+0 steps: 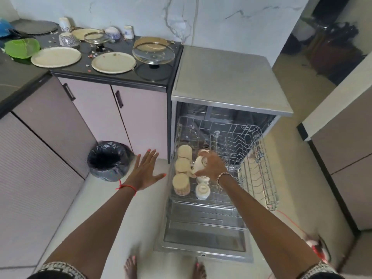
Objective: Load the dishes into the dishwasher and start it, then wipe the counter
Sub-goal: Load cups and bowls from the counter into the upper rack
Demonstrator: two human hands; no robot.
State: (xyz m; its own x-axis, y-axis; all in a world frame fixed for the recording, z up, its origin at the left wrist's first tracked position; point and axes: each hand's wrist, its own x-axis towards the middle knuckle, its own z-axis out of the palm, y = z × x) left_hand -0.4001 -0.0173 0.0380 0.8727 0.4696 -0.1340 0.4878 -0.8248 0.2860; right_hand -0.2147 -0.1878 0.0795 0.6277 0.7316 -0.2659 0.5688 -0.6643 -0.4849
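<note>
The dishwasher [231, 93] stands open with its door [205, 234] down and the upper rack [251, 150] pulled out. My right hand [213, 165] grips a white cup [199, 164] over the rack's left side. Three beige cups [184, 152] stand upside down in a row there, with two white cups [202, 191] beside them. My left hand [146, 171] hovers with fingers spread over the floor, left of the rack, holding nothing. On the dark counter [124, 74] lie two cream plates [113, 62], glass lids [154, 54], bowls [68, 39] and cups [64, 24].
A bin with a black liner [109, 160] stands on the floor by the pink cabinet doors [138, 117]. A green dish [21, 48] and crumbs lie on the counter's left. My bare feet [130, 266] are in front of the lowered door. Grey cabinets line both sides.
</note>
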